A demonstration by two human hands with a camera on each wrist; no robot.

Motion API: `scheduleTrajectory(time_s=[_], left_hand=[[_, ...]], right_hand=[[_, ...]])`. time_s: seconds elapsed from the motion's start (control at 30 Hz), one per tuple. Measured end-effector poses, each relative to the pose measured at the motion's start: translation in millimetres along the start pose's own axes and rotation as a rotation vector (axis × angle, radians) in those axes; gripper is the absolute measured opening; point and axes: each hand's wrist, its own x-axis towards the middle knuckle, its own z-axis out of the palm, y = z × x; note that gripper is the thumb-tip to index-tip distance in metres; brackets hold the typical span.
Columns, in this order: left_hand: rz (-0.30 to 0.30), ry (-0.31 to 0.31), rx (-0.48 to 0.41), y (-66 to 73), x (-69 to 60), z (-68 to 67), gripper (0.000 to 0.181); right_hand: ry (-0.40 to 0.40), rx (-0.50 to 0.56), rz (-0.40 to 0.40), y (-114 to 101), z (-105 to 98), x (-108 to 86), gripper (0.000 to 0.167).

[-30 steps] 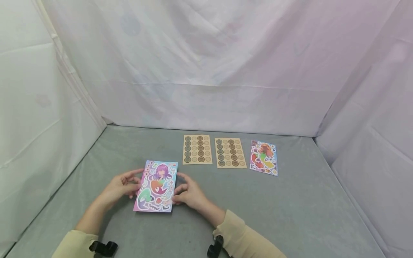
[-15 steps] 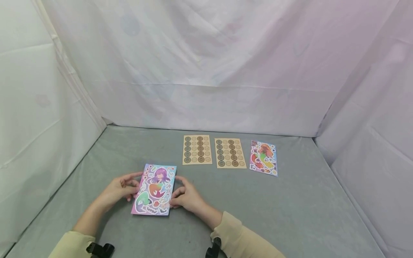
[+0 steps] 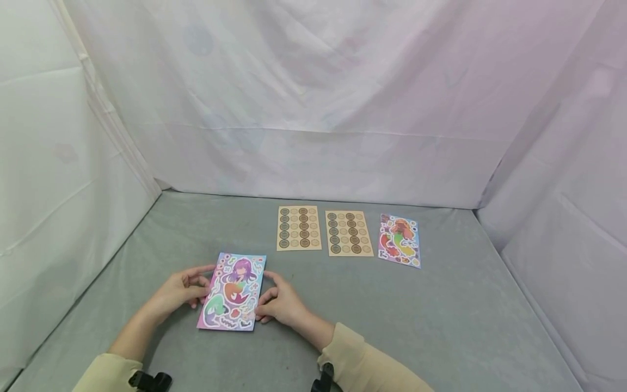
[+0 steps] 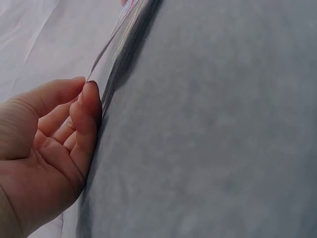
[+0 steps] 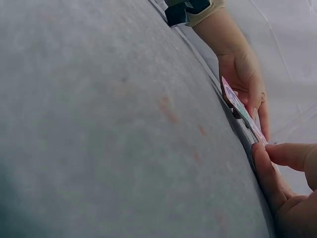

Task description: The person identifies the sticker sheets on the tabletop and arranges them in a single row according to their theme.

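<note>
A mermaid sticker sheet (image 3: pixel 233 294), pink and blue with white-outlined shapes, is held at a slight tilt just over or on the grey tabletop, left of the middle. My left hand (image 3: pixel 174 294) pinches its left edge between thumb and fingers; the left wrist view shows the left hand (image 4: pixel 54 134) at that edge from close by. On the opposite edge, my right hand (image 3: pixel 286 305) pinches with thumb and fingers. Seen nearly edge-on in the right wrist view, the sheet (image 5: pixel 241 107) spans both hands. Most of the fingertips under it are hidden.
Two tan sheets of round stickers, one sheet (image 3: pixel 299 228) left of the other sheet (image 3: pixel 349 233), lie at the back. Right of them lies another mermaid sticker sheet (image 3: pixel 399 240). White cloth walls (image 3: pixel 313 163) enclose the grey table (image 3: pixel 441 326) at the back and sides.
Both hands have drawn the held sticker sheet slightly toward the near edge and to the left, keeping their grip. The sheets at the back stay in place.
</note>
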Motion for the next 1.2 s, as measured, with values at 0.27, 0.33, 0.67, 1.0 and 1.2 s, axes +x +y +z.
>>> scheduleTrajectory(time_s=[0.27, 0.33, 0.67, 1.0, 1.2], left_hand=[[0.003, 0.008, 0.049, 1.7, 0.8, 1.3, 0.06], [0.005, 0.007, 0.055, 2.8, 1.0, 1.9, 0.059], [0.032, 0.002, 0.077, 7.1, -0.1, 2.2, 0.058], [-0.006, 0.034, 0.122, 8.6, 2.0, 2.9, 0.057], [-0.003, 0.015, 0.132, 8.8, 2.6, 1.7, 0.057]], right_hand=[[0.003, -0.044, 0.023, 0.3, 0.7, 2.1, 0.079], [0.0, -0.048, 0.031, 0.0, 0.3, 2.6, 0.077], [-0.02, -0.065, 0.064, -4.7, 0.0, 3.7, 0.077], [-0.018, -0.073, 0.07, -6.2, -0.8, 3.2, 0.078], [-0.026, -0.062, 0.081, -5.6, -2.2, 3.6, 0.078]])
